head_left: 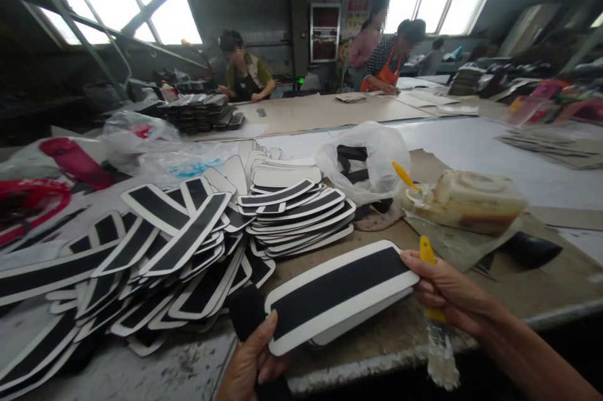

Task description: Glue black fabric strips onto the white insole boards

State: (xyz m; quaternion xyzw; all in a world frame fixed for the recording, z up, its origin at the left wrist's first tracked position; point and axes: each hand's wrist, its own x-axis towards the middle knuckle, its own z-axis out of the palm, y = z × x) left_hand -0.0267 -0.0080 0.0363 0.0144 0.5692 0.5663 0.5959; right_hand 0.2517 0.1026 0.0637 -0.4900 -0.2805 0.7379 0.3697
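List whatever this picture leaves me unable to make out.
In the head view:
White curved panel with black band: underside, facing away.
Yellow-handled brush: mid-handle, covered by right grip.
Flat black piece: full outline, covered by left grip and panel.
Translucent white plastic bag: full contents, veiled by its film.
Red rounded item: cut off by left edge.
Red wall poster: wording, too small.

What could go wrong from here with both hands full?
The right hand grips both the brush and the black-and-white panel, so the caked bristles might smear it. The heaped pieces lie crisscrossed and could slide if the left hand bumps them. The plastic container, seemingly on its side, might leak.
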